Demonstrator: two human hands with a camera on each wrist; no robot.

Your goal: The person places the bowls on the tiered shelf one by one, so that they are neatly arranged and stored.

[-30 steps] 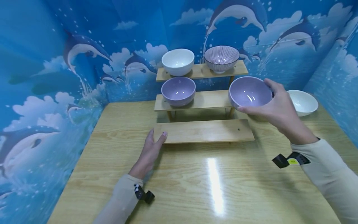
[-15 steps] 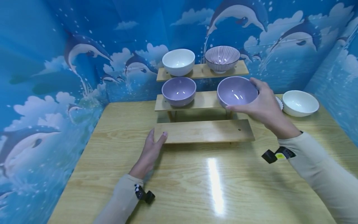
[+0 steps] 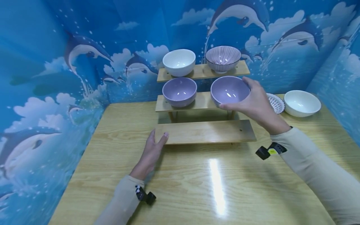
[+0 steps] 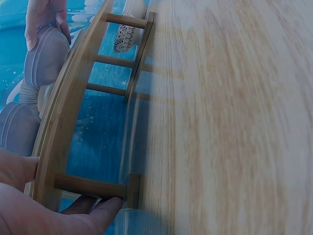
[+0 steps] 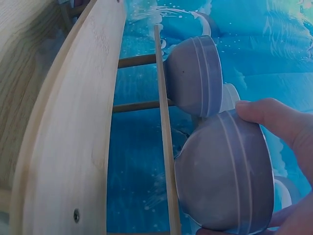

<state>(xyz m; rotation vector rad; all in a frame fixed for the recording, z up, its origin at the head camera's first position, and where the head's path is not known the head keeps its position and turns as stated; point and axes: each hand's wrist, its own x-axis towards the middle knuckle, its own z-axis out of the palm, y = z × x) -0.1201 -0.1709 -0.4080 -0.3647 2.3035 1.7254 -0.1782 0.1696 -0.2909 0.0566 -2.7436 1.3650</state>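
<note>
My right hand (image 3: 254,101) holds a purple bowl (image 3: 229,90) by its rim, thumb at the front and fingers at the back. This bowl is at the right part of the middle board of a three-tier wooden stand (image 3: 205,132); in the right wrist view its foot (image 5: 178,169) looks level with the board, but contact is unclear. To its left, a matching purple bowl (image 3: 179,92) sits on the same board. My left hand (image 3: 150,151) grips the left end of the lowest board, its thumb on top and its fingers beside the leg (image 4: 90,186) underneath.
On the top board stand a white bowl (image 3: 179,62) and a striped bowl (image 3: 223,59). Right of the stand, a white bowl (image 3: 302,103) and a white openwork dish (image 3: 275,103) rest on the table (image 3: 180,187). A dolphin-print backdrop (image 3: 135,37) closes off the back and sides.
My right hand has carried the purple bowl leftward from beyond the middle board's right end to over that board. The openwork dish has come into sight. My left hand has stayed put.
</note>
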